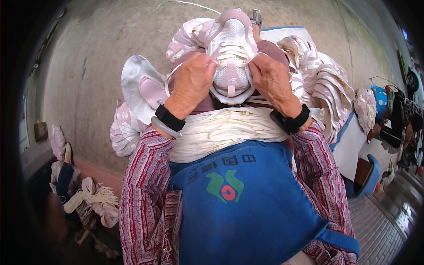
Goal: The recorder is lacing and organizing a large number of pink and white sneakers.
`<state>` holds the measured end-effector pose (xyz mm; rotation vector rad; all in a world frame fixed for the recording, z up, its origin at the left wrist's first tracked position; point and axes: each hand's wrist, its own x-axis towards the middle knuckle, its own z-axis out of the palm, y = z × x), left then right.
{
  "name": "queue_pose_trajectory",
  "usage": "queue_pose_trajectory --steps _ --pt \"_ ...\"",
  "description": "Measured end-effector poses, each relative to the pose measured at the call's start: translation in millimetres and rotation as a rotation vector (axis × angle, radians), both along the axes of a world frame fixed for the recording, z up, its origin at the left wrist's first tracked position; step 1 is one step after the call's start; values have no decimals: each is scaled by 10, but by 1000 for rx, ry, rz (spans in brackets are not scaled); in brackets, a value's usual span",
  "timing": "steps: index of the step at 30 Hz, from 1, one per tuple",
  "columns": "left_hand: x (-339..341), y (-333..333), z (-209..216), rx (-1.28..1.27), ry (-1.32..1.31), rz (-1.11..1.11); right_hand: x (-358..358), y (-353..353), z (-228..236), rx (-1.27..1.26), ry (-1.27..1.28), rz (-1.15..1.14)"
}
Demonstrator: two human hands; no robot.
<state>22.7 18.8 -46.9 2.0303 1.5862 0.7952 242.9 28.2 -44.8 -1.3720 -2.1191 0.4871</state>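
Note:
A pink and white shoe upper [232,48] rests in front of me, its toe pointing away and its tongue toward me. White shoelace [232,53] crosses its front in several rows. My left hand [194,76] is closed in a pinch on the lace at the upper's left edge. On the right edge, my right hand [270,76] pinches the lace too, fingers bent. Across my lap, just below the upper, lies a thick bundle of cream laces [225,130], over a blue apron [251,207].
More pink and white uppers lie in piles at left [125,130] and right [329,90]. A white and pink shoe part [143,84] stands beside my left wrist. A blue chair [373,174] is at the right. Other people with laces and uppers sit at lower left and far right.

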Motion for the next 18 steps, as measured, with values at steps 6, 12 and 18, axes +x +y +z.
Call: queue_pose_trajectory --steps 6,12,18 --pt "-2 -184 132 140 65 -6 24 -150 181 152 -228 -45" --pt "93 -304 132 246 374 5 -110 -266 222 207 -459 -63" --pt "104 -273 -68 258 354 -29 66 -106 4 0 -30 72"
